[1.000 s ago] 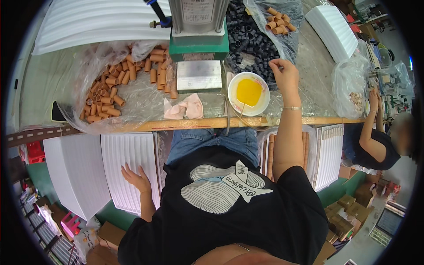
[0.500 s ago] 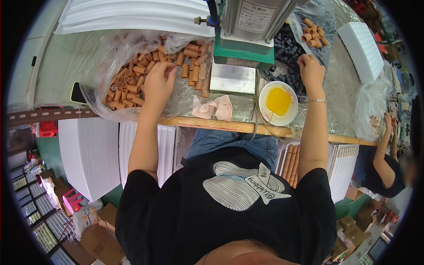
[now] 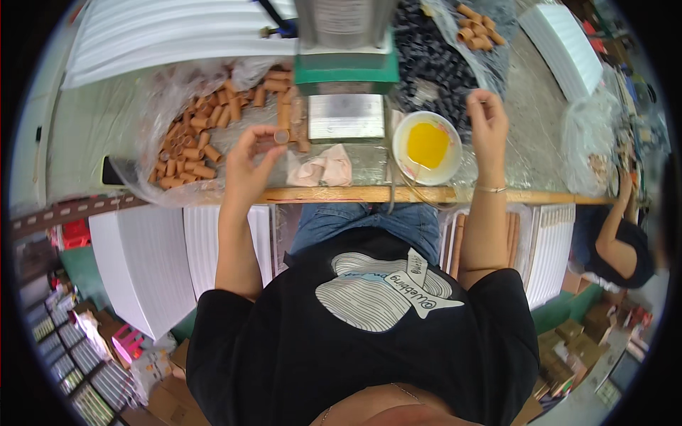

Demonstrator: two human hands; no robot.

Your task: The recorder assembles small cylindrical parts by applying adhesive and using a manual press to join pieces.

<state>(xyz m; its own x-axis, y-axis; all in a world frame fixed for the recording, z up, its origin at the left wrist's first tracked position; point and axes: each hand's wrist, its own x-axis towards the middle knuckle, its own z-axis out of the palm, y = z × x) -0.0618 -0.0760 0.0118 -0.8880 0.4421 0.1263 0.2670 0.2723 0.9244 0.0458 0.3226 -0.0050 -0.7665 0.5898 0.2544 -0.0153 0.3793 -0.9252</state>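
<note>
Between the thumb and fingers of my left hand (image 3: 250,160) is a short brown tube (image 3: 281,136), its round end facing me. That hand is over the table's front part, right of a heap of similar brown tubes (image 3: 186,153) on clear plastic. My right hand (image 3: 488,122) has its fingertips pinched together by the edge of a pile of small black parts (image 3: 433,60); whatever they hold is too small to make out. Left of it stands a white bowl (image 3: 403,160) with yellow liquid (image 3: 428,144). A green press head (image 3: 347,69) rises over a metal block (image 3: 346,117) between my hands.
A crumpled pink cloth (image 3: 323,167) lies before the block. White foam sheets (image 3: 177,32) are at the back left, another foam stack (image 3: 561,50) at the back right. More brown tubes (image 3: 479,28) lie on plastic there. A phone (image 3: 112,170) rests far left; a co-worker's arm (image 3: 616,220) shows far right.
My left hand has come away from the heap toward me, now with a tube in its fingers. My right hand has drawn back slightly from the black parts. The view has shifted.
</note>
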